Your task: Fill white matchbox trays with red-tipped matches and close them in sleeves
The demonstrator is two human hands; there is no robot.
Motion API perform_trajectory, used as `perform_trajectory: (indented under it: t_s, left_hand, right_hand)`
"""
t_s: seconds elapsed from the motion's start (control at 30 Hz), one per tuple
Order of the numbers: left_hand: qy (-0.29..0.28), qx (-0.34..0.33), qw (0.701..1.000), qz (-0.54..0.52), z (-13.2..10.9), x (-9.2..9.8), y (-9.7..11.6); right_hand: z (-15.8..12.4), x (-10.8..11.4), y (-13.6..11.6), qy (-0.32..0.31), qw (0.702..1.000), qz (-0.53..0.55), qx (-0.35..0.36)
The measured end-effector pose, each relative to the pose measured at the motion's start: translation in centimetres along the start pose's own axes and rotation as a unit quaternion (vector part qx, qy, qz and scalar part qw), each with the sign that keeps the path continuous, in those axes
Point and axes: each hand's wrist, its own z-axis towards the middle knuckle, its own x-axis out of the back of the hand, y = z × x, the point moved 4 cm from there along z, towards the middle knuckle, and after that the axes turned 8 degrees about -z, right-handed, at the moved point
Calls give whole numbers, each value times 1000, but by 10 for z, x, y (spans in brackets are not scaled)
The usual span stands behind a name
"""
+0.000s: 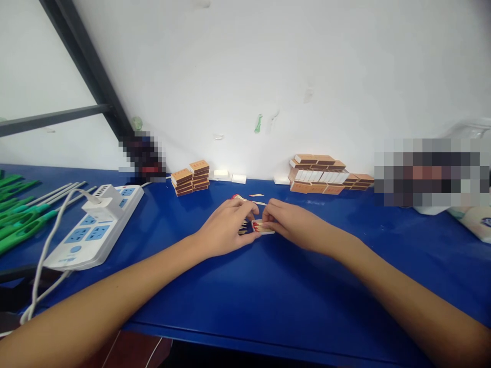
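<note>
A small white matchbox tray [264,231] with red-tipped matches in it lies on the blue table between my hands. My left hand [230,225] curves over the left side, its thumb at the tray's near left edge and its fingers partly bent above. Loose matches [242,227] show beneath that palm, and more red heads [238,197] stick out beyond its knuckles. My right hand [289,222] reaches in from the right, fingertips pinched together over the matches in the tray; what they grip is too small to tell. A few matches [258,203] lie just behind the hands.
Matchboxes are stacked at the back left [191,178] and back right [318,176] by the wall. Small white pieces [238,179] sit between them. On the left are a white power strip [95,230] with a cable and several green-handled tools [23,227].
</note>
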Motion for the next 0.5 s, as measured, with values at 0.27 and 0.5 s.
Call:
perform_trajectory:
  t_s: [0.27, 0.5]
  left_hand:
    - [-15, -2, 1000, -4, 1, -2, -1]
    - [-18, -3, 1000, 4, 0, -3, -1]
  right_hand:
    - [-1, -3, 5, 14, 1000, -7, 6]
    - [-3, -6, 9, 33, 999, -17, 17]
